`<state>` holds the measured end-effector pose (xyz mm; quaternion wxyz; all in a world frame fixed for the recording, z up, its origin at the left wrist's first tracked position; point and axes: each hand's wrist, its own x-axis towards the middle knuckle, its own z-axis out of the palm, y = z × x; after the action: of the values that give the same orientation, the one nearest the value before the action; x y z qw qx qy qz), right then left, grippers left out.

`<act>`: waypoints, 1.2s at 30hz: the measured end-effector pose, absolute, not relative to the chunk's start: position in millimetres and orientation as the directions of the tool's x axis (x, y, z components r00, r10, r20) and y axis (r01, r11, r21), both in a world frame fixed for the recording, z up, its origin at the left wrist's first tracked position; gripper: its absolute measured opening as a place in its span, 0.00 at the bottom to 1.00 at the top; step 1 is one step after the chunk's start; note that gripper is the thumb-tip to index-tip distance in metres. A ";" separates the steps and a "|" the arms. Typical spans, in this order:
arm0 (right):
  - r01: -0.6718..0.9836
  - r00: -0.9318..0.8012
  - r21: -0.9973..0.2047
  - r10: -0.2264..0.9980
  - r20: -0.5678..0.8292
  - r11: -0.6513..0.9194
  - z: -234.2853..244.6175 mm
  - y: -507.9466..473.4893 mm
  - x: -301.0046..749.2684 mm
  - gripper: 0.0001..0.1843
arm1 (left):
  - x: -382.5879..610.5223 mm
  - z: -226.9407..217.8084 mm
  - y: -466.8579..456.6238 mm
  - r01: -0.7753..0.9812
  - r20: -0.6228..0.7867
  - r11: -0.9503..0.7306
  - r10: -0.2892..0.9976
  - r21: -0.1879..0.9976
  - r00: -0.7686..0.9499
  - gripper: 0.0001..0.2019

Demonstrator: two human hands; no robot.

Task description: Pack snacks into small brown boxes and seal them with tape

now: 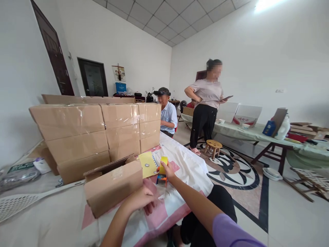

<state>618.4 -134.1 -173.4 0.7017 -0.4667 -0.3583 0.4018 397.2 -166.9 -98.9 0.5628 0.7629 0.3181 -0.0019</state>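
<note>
While your right hand [167, 168] grips the small yellow item [161, 171] with its blue and orange lower part, the relation to mind is the short gap between that lower part and your left hand [146, 198]. The item's long axis runs roughly toward you, its yellow end farther off and its coloured end nearer; how steeply it tilts, you cannot tell from here. Your right fingers are closed about its yellow part. Your left hand, half open with fingers loosely curled downward, shows nothing in its hold and sits nearer your body, to the left of the item and apart from it.

The open cardboard box [114, 187] stands just beside your left hand, on its left, so that hand is the closer one to it. Under both hands spreads a pink and white tablecloth [189, 168]; beyond the box rises a stack of taped cartons [123, 137].

Past the table's far end sits a person in a light blue shirt [169, 115]. To the right, another person in a pale top [208, 91] stands by a wooden stool [214, 144], near a long table with a pale green cover [228, 131].
</note>
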 end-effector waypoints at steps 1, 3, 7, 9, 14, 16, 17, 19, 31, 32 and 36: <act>-0.230 0.420 -0.943 0.899 0.128 0.241 -174.0 -133.6 618.6 0.30 | 396.6 -95.7 -169.3 0.493 -0.380 -0.161 0.452 0.855 0.807 0.11; -0.230 0.420 -0.940 0.897 0.136 0.250 -175.0 -132.7 618.6 0.30 | 396.8 -94.8 -173.0 0.492 -0.399 -0.155 0.405 0.857 0.823 0.11; -0.228 0.423 -0.935 0.893 0.156 0.271 -176.3 -132.1 619.0 0.29 | 401.1 -115.3 -165.1 0.427 -0.308 -0.112 0.534 0.897 0.788 0.15; -0.228 0.411 -0.938 0.899 0.152 0.262 -176.9 -132.6 620.9 0.29 | 405.6 -133.0 -154.7 0.357 -0.190 -0.089 0.716 0.930 0.672 0.18; -0.232 0.334 -0.951 0.935 0.118 0.203 -179.4 -134.2 629.9 0.28 | 427.3 -176.2 -143.2 0.186 -0.104 0.028 0.904 0.982 0.415 0.23; -0.234 0.295 -0.955 0.949 0.111 0.184 -179.7 -134.3 633.0 0.26 | 438.3 -185.4 -146.1 0.131 -0.133 0.086 0.902 0.988 0.410 0.24; -0.236 0.277 -0.955 0.955 0.109 0.178 -179.4 -134.3 634.2 0.25 | 443.2 -187.7 -147.8 0.113 -0.145 0.108 0.900 0.988 0.410 0.24; -0.238 0.250 -0.956 0.962 0.111 0.172 -178.4 -134.7 635.8 0.25 | 451.2 -189.2 -150.9 0.103 -0.164 0.133 0.902 0.986 0.399 0.26; -0.252 0.217 -0.954 0.970 0.110 0.165 -177.5 -134.8 637.9 0.24 | 453.2 -179.9 -163.0 0.194 -0.304 0.241 0.839 0.951 0.450 0.22; -0.256 0.216 -0.953 0.970 0.107 0.162 -177.1 -134.4 638.0 0.24 | 451.0 -177.0 -164.4 0.197 -0.308 0.242 0.830 0.950 0.465 0.18; -0.264 0.221 -0.954 0.972 0.082 0.141 -173.5 -135.0 638.7 0.25 | 444.2 -165.6 -168.4 0.221 -0.321 0.237 0.787 0.946 0.528 0.15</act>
<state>638.7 -135.0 -173.5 0.6421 -0.4451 -0.3975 0.4812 444.2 -168.4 -165.6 0.6551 0.5786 0.4354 0.2158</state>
